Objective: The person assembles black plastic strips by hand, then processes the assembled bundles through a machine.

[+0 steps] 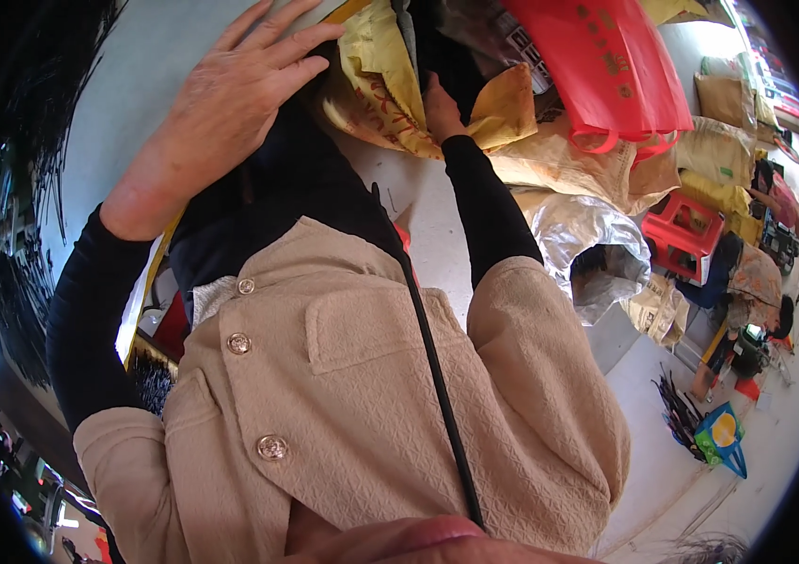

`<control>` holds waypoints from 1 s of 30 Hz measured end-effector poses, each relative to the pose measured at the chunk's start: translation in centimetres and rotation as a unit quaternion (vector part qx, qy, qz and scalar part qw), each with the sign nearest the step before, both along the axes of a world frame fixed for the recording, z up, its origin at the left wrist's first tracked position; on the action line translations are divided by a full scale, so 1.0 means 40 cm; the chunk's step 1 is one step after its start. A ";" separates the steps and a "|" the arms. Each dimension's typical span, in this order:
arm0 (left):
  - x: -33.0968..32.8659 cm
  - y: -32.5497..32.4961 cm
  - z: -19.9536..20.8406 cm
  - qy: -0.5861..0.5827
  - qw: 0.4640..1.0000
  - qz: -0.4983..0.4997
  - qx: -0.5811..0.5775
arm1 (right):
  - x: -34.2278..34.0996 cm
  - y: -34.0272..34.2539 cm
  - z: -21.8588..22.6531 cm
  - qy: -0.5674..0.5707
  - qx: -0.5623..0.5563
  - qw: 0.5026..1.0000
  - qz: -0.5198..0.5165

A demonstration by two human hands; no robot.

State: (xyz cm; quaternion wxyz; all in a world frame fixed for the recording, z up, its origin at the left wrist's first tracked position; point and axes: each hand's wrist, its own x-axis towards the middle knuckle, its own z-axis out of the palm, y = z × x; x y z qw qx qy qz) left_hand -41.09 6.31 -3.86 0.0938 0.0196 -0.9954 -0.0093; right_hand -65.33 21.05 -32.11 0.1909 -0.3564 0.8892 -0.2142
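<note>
My left hand (239,99) is at the upper left with its fingers stretched apart, over a pale surface (141,94). Nothing shows in it, and its fingertips come close to a yellow woven sack (376,70) with red print. My right hand (442,111) reaches into the open mouth of that sack, between its folded-back edges. Dark material (448,58) lies beyond the hand inside the sack. The right fingers are mostly hidden there, so whether they grip anything does not show.
A red carrier bag (616,70) leans over the sacks on the right. Below it stand a silver foil-lined bag (587,249) and a red plastic stool (680,235). Thin black strands (18,301) hang at the far left. Another person (752,287) bends over at the far right.
</note>
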 end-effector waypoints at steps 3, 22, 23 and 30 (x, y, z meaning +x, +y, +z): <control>0.006 -0.005 -0.003 0.000 1.000 0.001 0.003 | 0.028 0.000 0.021 0.017 -0.016 0.999 -0.023; 0.001 -0.010 0.002 -0.005 1.000 -0.003 0.014 | 0.026 -0.006 0.026 0.016 -0.015 0.998 0.057; 0.001 -0.013 -0.002 -0.005 1.000 -0.003 0.015 | 0.029 -0.007 0.022 0.015 -0.015 0.998 0.057; 0.009 -0.007 0.004 -0.005 1.000 -0.007 0.021 | 0.005 -0.021 0.047 0.097 0.020 0.995 -0.014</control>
